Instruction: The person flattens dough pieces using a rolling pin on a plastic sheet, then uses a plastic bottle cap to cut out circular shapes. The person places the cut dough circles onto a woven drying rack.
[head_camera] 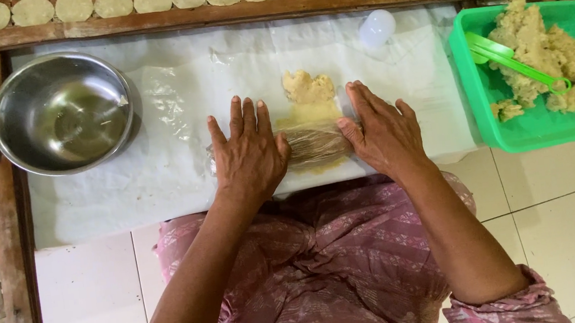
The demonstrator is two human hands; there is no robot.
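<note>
two flat, open hands, left (pixel 250 155) and right (pixel 384 133), press a roller (pixel 315 144) over dough (pixel 309 95) on the sheet (pixel 170 124), gripping nothing. risk: uneven pressure likely tears dough or wrinkles sheet.

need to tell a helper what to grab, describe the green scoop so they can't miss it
Look to the green plastic tub at the right end of the white sheet. The scoop lies in it, resting on the heap of pale dough. It is the only slim bright green tool there, with a long looped handle.
</note>
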